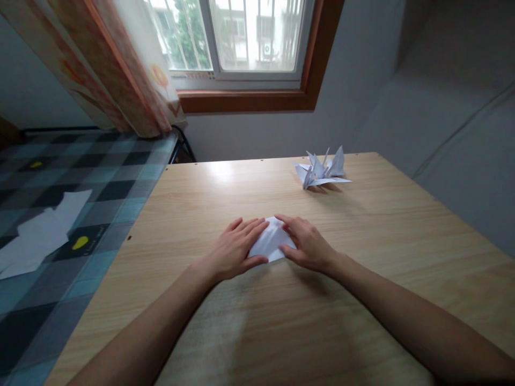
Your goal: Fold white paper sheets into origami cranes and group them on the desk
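A small white folded paper (271, 242) lies on the wooden table, between and partly beneath my hands. My left hand (237, 247) rests over its left side with the fingers stretched out flat, the thumb along the near edge. At the right side, my right hand (308, 242) curves its fingers and thumb around the paper's edge and grips it. Parts of the paper are hidden under the fingers. Farther back on the table stand folded paper cranes (322, 170), close together with pointed wings and necks.
The wooden table (201, 203) reaches toward the wall below a window (257, 37). To the left, a checked cloth surface (132, 177) bears loose white paper sheets (48, 230). A patterned curtain (120, 69) hangs beside the window.
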Available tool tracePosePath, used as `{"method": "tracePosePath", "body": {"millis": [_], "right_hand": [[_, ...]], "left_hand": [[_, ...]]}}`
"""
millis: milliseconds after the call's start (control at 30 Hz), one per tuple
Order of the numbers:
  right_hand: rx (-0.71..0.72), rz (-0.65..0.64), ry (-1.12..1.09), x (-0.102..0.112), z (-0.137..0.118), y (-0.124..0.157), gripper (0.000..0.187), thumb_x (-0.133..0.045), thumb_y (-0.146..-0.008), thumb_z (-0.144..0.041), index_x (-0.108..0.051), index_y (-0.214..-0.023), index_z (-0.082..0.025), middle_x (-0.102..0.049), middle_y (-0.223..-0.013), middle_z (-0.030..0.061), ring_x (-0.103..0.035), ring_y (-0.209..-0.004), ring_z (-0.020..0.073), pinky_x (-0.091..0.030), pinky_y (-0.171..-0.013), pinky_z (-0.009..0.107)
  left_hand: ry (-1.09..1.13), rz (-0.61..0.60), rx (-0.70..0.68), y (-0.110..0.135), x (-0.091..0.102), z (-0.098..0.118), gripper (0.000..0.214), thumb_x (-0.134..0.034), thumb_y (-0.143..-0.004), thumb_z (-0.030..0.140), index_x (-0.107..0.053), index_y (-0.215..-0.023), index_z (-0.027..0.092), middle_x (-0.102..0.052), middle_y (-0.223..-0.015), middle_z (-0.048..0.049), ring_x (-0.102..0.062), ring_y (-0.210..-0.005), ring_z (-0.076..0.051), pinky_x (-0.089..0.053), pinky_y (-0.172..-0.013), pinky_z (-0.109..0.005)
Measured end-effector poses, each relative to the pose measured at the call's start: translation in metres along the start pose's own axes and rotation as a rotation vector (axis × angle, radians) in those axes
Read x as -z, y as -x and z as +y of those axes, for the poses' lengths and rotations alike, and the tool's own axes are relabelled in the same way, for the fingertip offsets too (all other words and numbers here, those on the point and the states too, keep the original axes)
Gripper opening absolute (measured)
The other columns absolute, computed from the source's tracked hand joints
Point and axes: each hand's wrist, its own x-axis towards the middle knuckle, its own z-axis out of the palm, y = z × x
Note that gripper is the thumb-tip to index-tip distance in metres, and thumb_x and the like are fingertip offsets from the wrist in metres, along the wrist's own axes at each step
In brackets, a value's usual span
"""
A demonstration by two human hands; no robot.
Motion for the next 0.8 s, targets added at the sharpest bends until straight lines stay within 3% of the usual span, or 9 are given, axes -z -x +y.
{"method": "tracePosePath", "body": {"millis": [67,133,200,267,333,400,467,567,800], "right_hand": [[0.029,-0.011,-0.053,0.000,0.001,-0.001,0.061,-0.074,-0.080,-0.036,-0.053,-0.134,-0.018,-0.069,-0.095,0.0081,-0.063,-0.085,0.0236,-0.050,-0.081,0.038],[0.129,-0.051,-0.048,0.001,0.003,-0.001,0.043,-0.075,-0.080,-0.046,-0.067,-0.111,-0.019,-0.068,-0.085,0.0065,-0.062,-0.080,0.0218,-0.049,-0.078,0.036],[0.228,-0.080,-0.006,0.003,0.007,0.000,0.033,-0.074,-0.080,-0.051,-0.070,-0.088,-0.019,-0.068,-0.084,0.0080,-0.063,-0.081,0.0215,-0.049,-0.076,0.035],[0.283,-0.096,0.039,0.005,0.011,0.000,0.032,-0.071,-0.083,-0.051,-0.069,-0.079,-0.019,-0.070,-0.089,0.0097,-0.064,-0.082,0.0215,-0.049,-0.077,0.034],[0.311,-0.115,0.073,0.007,0.014,-0.001,0.030,-0.067,-0.087,-0.047,-0.069,-0.079,-0.019,-0.071,-0.092,0.0102,-0.065,-0.083,0.0211,-0.050,-0.078,0.034],[0.326,-0.134,0.093,0.010,0.018,-0.001,0.025,-0.065,-0.090,-0.042,-0.070,-0.079,-0.020,-0.072,-0.093,0.0097,-0.067,-0.085,0.0213,-0.050,-0.080,0.035],[0.326,-0.132,0.101,0.015,0.023,-0.003,0.020,-0.065,-0.090,-0.038,-0.070,-0.080,-0.021,-0.073,-0.093,0.0093,-0.067,-0.087,0.0221,-0.050,-0.082,0.037],[0.316,-0.127,0.131,0.022,0.029,-0.004,0.013,-0.065,-0.087,-0.033,-0.071,-0.084,-0.021,-0.074,-0.097,0.0085,-0.067,-0.092,0.0235,-0.049,-0.085,0.039],[0.374,-0.119,0.432,0.024,0.027,-0.004,0.013,-0.058,-0.088,-0.020,-0.070,-0.092,-0.018,-0.072,-0.091,0.0087,-0.059,-0.083,0.0226,-0.045,-0.076,0.037]], "left_hand": [[0.018,0.020,0.001,0.000,0.000,0.000,0.088,-0.051,-0.087,0.069,-0.025,-0.153,0.019,-0.038,-0.155,-0.0187,-0.040,-0.141,-0.031,-0.026,-0.116,-0.054],[0.035,0.050,0.001,0.001,0.001,0.000,0.094,-0.054,-0.084,0.069,-0.020,-0.154,0.016,-0.032,-0.157,-0.0217,-0.037,-0.143,-0.033,-0.027,-0.116,-0.053],[0.057,0.089,0.001,0.003,0.003,0.000,0.089,-0.056,-0.087,0.059,-0.018,-0.155,0.015,-0.027,-0.159,-0.0224,-0.034,-0.144,-0.034,-0.030,-0.116,-0.052],[0.081,0.128,0.003,0.005,0.004,0.001,0.079,-0.055,-0.089,0.039,-0.018,-0.155,0.017,-0.025,-0.161,-0.0203,-0.034,-0.144,-0.033,-0.033,-0.114,-0.050],[0.097,0.159,0.011,0.005,0.004,0.001,0.075,-0.051,-0.083,0.021,-0.025,-0.153,0.018,-0.023,-0.161,-0.0174,-0.037,-0.142,-0.032,-0.037,-0.112,-0.050],[0.098,0.179,0.030,0.005,0.004,0.000,0.068,-0.050,-0.077,0.015,-0.041,-0.145,0.019,-0.028,-0.160,-0.0154,-0.041,-0.139,-0.032,-0.039,-0.111,-0.050],[0.078,0.172,0.033,0.004,0.003,-0.001,0.056,-0.051,-0.076,0.017,-0.055,-0.132,0.019,-0.041,-0.153,-0.0137,-0.043,-0.137,-0.033,-0.039,-0.111,-0.052],[0.033,0.145,0.017,0.003,0.001,-0.002,0.044,-0.053,-0.081,0.024,-0.062,-0.123,0.019,-0.057,-0.139,-0.0111,-0.044,-0.135,-0.033,-0.037,-0.111,-0.053],[-0.016,0.194,-0.004,0.002,0.001,0.001,0.029,-0.054,-0.091,0.039,-0.062,-0.111,0.019,-0.066,-0.119,-0.0107,-0.056,-0.120,-0.028,-0.042,-0.103,-0.047]]}}
